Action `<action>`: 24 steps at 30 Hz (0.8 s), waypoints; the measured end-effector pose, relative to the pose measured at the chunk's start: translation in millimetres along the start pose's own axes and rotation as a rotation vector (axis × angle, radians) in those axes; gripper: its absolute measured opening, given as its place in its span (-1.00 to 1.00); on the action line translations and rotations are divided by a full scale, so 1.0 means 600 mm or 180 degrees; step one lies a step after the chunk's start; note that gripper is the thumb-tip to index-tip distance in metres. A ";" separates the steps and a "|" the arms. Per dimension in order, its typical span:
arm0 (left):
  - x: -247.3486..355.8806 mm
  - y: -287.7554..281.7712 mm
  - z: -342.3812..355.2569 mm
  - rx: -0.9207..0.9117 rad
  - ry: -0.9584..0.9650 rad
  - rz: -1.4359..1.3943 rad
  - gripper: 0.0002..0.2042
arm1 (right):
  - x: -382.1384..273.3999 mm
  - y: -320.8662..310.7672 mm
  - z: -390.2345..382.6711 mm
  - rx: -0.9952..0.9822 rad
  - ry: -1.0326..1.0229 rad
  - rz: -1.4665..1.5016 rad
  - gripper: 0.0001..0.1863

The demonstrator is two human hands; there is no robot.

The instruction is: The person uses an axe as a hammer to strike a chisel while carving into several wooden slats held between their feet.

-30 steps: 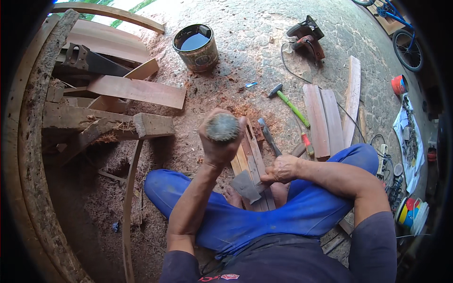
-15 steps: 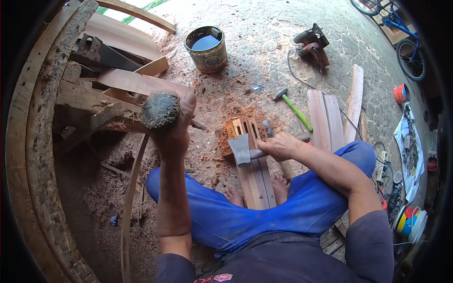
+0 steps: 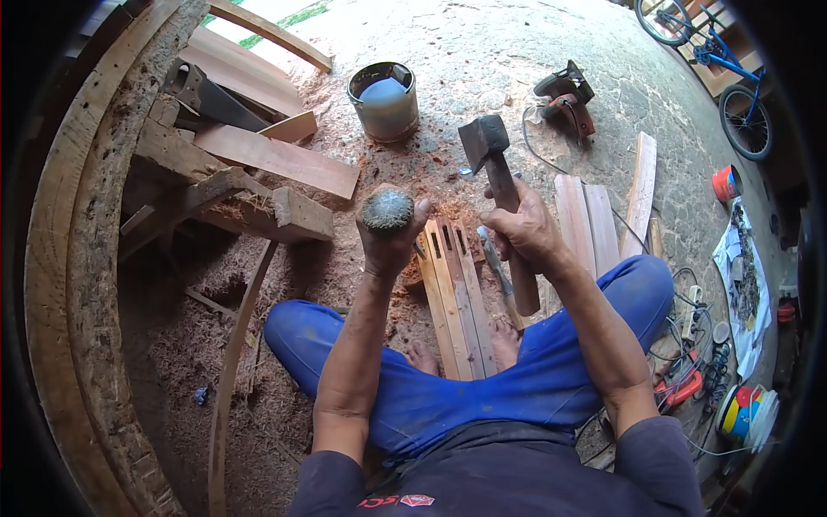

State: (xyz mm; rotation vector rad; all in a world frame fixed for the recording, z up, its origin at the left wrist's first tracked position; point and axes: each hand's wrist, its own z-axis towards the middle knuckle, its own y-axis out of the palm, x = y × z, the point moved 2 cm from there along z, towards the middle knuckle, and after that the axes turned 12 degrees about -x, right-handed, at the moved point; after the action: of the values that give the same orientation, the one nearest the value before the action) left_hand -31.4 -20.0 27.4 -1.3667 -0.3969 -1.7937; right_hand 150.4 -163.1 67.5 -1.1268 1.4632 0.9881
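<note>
My left hand (image 3: pixel 392 237) is closed around a chisel (image 3: pixel 388 209). The frayed, mushroomed end of its wooden handle faces up, and its metal shows only slightly below the fist. Raised at the right, my right hand (image 3: pixel 524 226) grips the wooden handle of a hatchet (image 3: pixel 485 144) with a blocky steel head. Beneath and between the hands, several long wooden slats (image 3: pixel 459 310) lie side by side between my feet. Narrow slots are cut in their far ends. Another chisel (image 3: pixel 500 277) lies along their right side, partly hidden by the hatchet handle.
A bucket of liquid (image 3: pixel 385 116) stands ahead, with a corded power tool (image 3: pixel 568 103) to its right. At left are a timber frame (image 3: pixel 306 215) and a handsaw (image 3: pixel 211 95). Loose boards (image 3: pixel 575 220), cables and a white sheet (image 3: pixel 741 284) lie at right. Shavings cover the ground.
My left hand has come right and lower with the chisel, over the slats' far ends. My right hand has lifted the hatchet from above the slats, its head now up and forward.
</note>
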 end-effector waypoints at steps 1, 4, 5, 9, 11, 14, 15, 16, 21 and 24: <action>0.002 0.001 0.000 -0.0008 -0.0039 -0.0123 -0.76 | 0.006 -0.001 0.000 -0.0011 -0.0099 -0.0010 -0.57; 0.002 -0.004 -0.006 0.0001 -0.0228 -0.0240 -0.76 | 0.009 0.001 0.002 -0.0031 -0.0091 0.0097 -0.58; -0.001 -0.006 -0.006 0.0004 -0.0118 0.0031 -0.76 | 0.008 0.003 0.003 -0.0033 -0.0035 0.0150 -0.58; 0.013 0.005 0.006 0.0001 -0.0089 0.0356 -0.77 | 0.005 0.003 0.000 0.0012 0.0100 0.0116 -0.61; 0.014 0.041 0.022 0.0259 0.0209 0.0457 -0.78 | 0.007 0.007 0.005 0.0013 0.0007 0.0135 -0.59; 0.031 0.064 0.041 -0.0379 0.0288 0.0120 -0.77 | -0.001 0.010 0.004 0.0002 0.0171 0.0212 -0.59; 0.030 0.057 0.043 -0.0600 0.0400 0.0171 -0.76 | -0.003 0.011 0.001 -0.0008 0.0144 0.0282 -0.58; 0.029 0.047 0.044 -0.0821 0.0512 0.0221 -0.76 | -0.004 0.012 -0.001 -0.0017 0.0117 0.0353 -0.58; -0.029 -0.006 0.029 0.0049 -0.0382 -0.0341 -0.78 | -0.013 0.020 -0.019 0.0007 0.0152 0.0554 -0.61; 0.015 0.056 0.035 -0.0047 0.0182 0.0272 -0.79 | -0.031 0.027 -0.023 -0.0063 0.0142 0.0639 -0.56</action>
State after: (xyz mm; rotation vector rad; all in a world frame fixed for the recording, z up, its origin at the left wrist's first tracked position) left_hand 7.0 -29.7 35.6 -1.3196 -0.2910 -1.7643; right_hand 132.6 -169.8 88.7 -1.0363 1.6295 1.1237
